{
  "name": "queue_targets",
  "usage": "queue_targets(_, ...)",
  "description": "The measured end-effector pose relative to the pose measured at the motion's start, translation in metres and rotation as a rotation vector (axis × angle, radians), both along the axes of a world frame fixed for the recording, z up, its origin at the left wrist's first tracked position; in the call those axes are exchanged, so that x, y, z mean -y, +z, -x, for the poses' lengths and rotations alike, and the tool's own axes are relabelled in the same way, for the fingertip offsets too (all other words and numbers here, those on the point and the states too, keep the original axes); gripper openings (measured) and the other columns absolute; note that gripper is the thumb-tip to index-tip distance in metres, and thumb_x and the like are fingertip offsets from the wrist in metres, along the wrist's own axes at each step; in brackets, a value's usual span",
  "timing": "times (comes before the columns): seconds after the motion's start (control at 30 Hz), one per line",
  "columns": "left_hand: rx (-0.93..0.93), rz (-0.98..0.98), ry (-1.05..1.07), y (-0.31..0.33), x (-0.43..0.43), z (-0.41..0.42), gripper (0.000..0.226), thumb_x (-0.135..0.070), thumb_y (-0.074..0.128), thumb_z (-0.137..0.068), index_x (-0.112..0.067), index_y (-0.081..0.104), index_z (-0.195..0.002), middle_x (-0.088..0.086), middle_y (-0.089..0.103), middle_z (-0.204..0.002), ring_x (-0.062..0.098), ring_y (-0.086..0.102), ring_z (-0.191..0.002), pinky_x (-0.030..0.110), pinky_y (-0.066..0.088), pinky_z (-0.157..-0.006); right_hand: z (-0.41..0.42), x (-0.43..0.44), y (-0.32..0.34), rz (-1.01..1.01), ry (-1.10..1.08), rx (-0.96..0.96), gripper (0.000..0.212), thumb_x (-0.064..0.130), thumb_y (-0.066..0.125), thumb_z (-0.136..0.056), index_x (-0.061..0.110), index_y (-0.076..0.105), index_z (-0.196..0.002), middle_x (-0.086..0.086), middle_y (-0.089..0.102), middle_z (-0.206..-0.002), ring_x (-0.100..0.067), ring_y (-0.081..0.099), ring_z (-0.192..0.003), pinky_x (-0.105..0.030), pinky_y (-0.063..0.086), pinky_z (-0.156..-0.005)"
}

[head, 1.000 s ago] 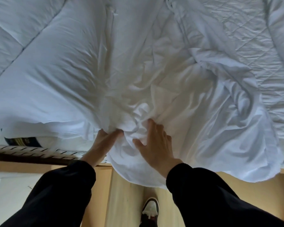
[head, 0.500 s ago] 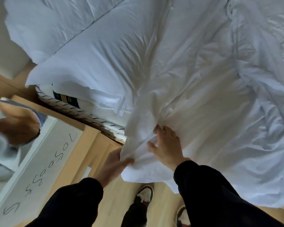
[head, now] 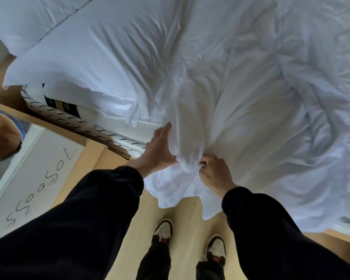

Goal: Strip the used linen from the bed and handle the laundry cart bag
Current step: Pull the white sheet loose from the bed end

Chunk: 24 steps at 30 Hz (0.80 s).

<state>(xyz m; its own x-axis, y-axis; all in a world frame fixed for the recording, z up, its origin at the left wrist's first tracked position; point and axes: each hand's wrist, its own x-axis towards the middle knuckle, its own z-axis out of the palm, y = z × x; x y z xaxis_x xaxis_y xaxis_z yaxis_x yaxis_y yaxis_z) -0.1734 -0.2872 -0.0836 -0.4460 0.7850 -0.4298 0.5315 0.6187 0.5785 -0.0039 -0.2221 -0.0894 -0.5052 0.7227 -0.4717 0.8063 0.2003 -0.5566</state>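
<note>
A crumpled white sheet [head: 220, 110] covers the bed and hangs over its near edge. My right hand [head: 215, 175] grips a bunched fold of it at the edge, fingers curled into the cloth. My left hand [head: 160, 147] lies against the left side of the same bunch, fingers fairly straight and thumb under the fold. A white pillow [head: 85, 63] lies on the bed to the left, with a second pillow [head: 22, 19] beyond it. The mattress [head: 75, 118] edge with striped piping and a dark label shows below the pillow. No laundry cart bag is in view.
A white box [head: 34, 170] with handwritten marks stands at the left beside the bed. Another person's hand [head: 2, 136] shows at the far left edge. Light wooden floor [head: 188, 215] lies under my two shoes [head: 163, 231]. A rumpled duvet [head: 321, 81] is heaped on the right.
My right hand has gone from lying flat on the sheet to gripping a bunched fold. My left hand moved up against the bunch. The view swung left, bringing the box into sight.
</note>
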Motion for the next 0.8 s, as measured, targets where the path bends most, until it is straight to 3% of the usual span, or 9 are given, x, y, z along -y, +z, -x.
queue_targets(0.13,0.159,0.069,0.498,-0.002,-0.012,0.003,0.053,-0.017,0.052,-0.092,-0.006,0.030,-0.139,0.023,0.041,-0.135,0.038,0.045,-0.120,0.043,0.041,-0.095,0.017,0.011,0.016,0.012,-0.109,-0.018,0.009,0.024,0.049,-0.085,0.021,0.057,-0.084,-0.002,0.048,-0.097,-0.026,0.046,-0.092,-0.031,0.038,-0.080)
queue_targets(0.23,0.101,0.062,0.372,0.000,-0.006,0.010,0.027,-0.030,0.051,-0.070,-0.004,0.053,-0.079,0.016,0.060,-0.086,0.026,0.049,-0.077,0.032,0.037,-0.064,0.026,0.021,0.016,-0.224,0.065,0.010,0.049,0.056,0.052,-0.085,0.021,0.051,-0.120,-0.004,0.036,-0.128,-0.027,0.031,-0.122,-0.042,0.025,-0.100)
queue_targets(0.33,0.203,-0.085,0.413,0.011,0.004,0.017,0.026,-0.027,0.044,-0.059,-0.002,0.050,-0.060,0.009,0.051,-0.063,0.020,0.040,-0.063,0.030,0.032,-0.055,0.034,0.021,0.011,-0.305,0.118,0.082,0.048,0.056,0.049,-0.088,0.019,0.053,-0.119,-0.005,0.033,-0.139,-0.032,0.018,-0.137,-0.049,0.018,-0.105)
queue_targets(0.43,0.335,-0.244,0.592,0.033,0.029,0.029,0.020,-0.021,0.053,-0.058,-0.005,0.060,-0.065,0.006,0.055,-0.060,0.017,0.048,-0.056,0.028,0.037,-0.053,0.049,0.020,0.020,-0.429,-0.006,-0.122,0.035,0.044,0.043,-0.091,0.015,0.063,-0.090,-0.006,0.050,-0.128,-0.034,0.034,-0.133,-0.050,0.027,-0.099)
queue_targets(0.5,0.359,-0.313,0.681,0.045,0.052,0.039,0.011,-0.019,0.053,-0.055,-0.009,0.055,-0.060,0.000,0.051,-0.056,0.015,0.046,-0.053,0.026,0.035,-0.052,0.064,0.019,0.033,-0.463,-0.219,-0.418,0.028,0.035,0.042,-0.090,0.020,0.054,-0.071,0.006,0.058,-0.093,-0.027,0.055,-0.102,-0.044,0.037,-0.085)
queue_targets(0.6,0.383,-0.273,0.757,0.046,0.082,0.043,0.016,-0.017,0.048,-0.050,-0.017,0.034,-0.058,-0.008,0.031,-0.050,0.011,0.030,-0.049,0.024,0.025,-0.047,0.090,0.014,0.051,-0.097,-0.397,-0.751,0.033,0.023,0.045,-0.097,0.028,0.042,-0.065,0.017,0.044,-0.066,-0.010,0.043,-0.067,-0.041,0.041,-0.071)
queue_targets(0.67,0.503,-0.183,0.793,0.033,0.096,0.040,0.018,-0.018,0.050,-0.051,-0.017,0.039,-0.064,-0.004,0.041,-0.060,0.016,0.039,-0.060,0.028,0.034,-0.054,0.099,0.012,0.047,-0.051,-0.172,-0.622,0.019,0.027,0.041,-0.100,0.025,0.060,-0.101,0.017,0.057,-0.092,-0.010,0.052,-0.088,-0.044,0.043,-0.090)
queue_targets(0.73,0.646,-0.087,0.853,0.013,0.103,0.035,0.026,-0.016,0.056,-0.066,-0.013,0.053,-0.092,0.001,0.062,-0.090,0.023,0.059,-0.086,0.037,0.052,-0.075,0.098,0.015,0.030,-0.074,0.161,-0.276,0.043,0.031,0.040,-0.099,0.028,0.036,-0.142,0.006,0.050,-0.131,-0.017,0.041,-0.123,-0.045,0.030,-0.106)
queue_targets(0.8,0.650,-0.014,0.913,-0.004,0.105,0.030,0.029,-0.012,0.055,-0.083,-0.013,0.049,-0.111,0.005,0.061,-0.110,0.027,0.059,-0.104,0.038,0.054,-0.074,0.087,0.019,0.014,-0.077,0.373,0.011,0.053,0.036,0.041,-0.097,0.030,0.023,-0.146,-0.001,0.037,-0.142,-0.025,0.022,-0.137,-0.052,0.018,-0.110)
